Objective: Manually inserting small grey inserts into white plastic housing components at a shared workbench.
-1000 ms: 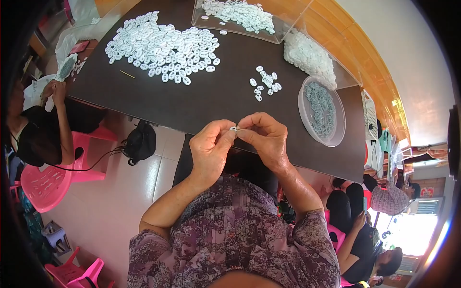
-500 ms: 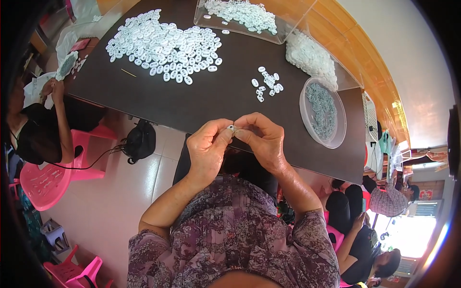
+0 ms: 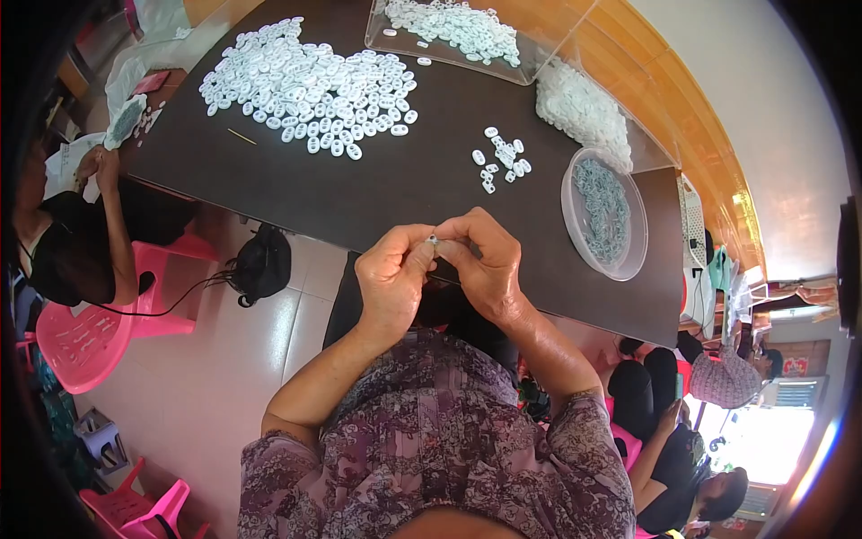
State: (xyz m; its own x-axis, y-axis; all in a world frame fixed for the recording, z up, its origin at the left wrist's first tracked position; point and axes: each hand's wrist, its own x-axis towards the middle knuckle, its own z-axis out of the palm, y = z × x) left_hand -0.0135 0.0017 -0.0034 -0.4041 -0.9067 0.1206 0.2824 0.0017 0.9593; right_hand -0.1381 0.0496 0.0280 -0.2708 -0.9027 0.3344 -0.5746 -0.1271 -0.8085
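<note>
My left hand (image 3: 392, 274) and my right hand (image 3: 485, 263) meet at the near edge of the dark table, thumbs and index fingertips pinched together. Between them is a small white oval plastic piece (image 3: 433, 240), mostly covered by the fingertips. Beyond the hands, to the right, lies a small cluster of loose white pieces (image 3: 505, 157), some oval with two holes. A large heap of white two-hole oval pieces (image 3: 305, 85) spreads over the far left of the table. At the right, a round clear tub (image 3: 639, 235) holds many small grey-green parts (image 3: 603, 202).
At the back, a clear tray (image 3: 377, 36) holds more white pieces, beside a bulging bag of pale parts (image 3: 584, 108). A thin tan stick (image 3: 241, 136) lies left. Other people sit at both sides. Pink plastic chairs (image 3: 85, 346) and a black bag (image 3: 260, 265) stand left.
My right hand has shifted slightly left and its fingers have closed in nearer the left fingertips. The white piece stays pinched between the hands; the table's contents look the same.
</note>
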